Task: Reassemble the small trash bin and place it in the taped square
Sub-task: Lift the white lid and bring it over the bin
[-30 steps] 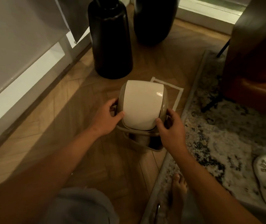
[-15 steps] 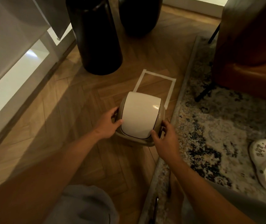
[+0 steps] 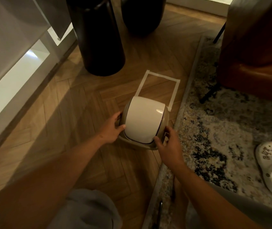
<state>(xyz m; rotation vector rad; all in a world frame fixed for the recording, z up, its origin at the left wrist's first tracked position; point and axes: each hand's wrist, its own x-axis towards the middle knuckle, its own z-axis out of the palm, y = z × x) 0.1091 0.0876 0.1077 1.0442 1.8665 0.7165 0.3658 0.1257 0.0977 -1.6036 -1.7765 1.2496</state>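
The small bin point(image 3: 144, 123), white swing lid on top, sits on the wood floor just short of the taped square point(image 3: 158, 89), overlapping its near edge. The left hand point(image 3: 113, 128) and right hand point(image 3: 168, 142) grasp opposite sides of the lid rim, likely to keep lid and body together while shifting it forward into the square

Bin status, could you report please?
Both hands gripping bin, lid on. Bin sits just short of taped square. Square's floor bare; nothing in the way.
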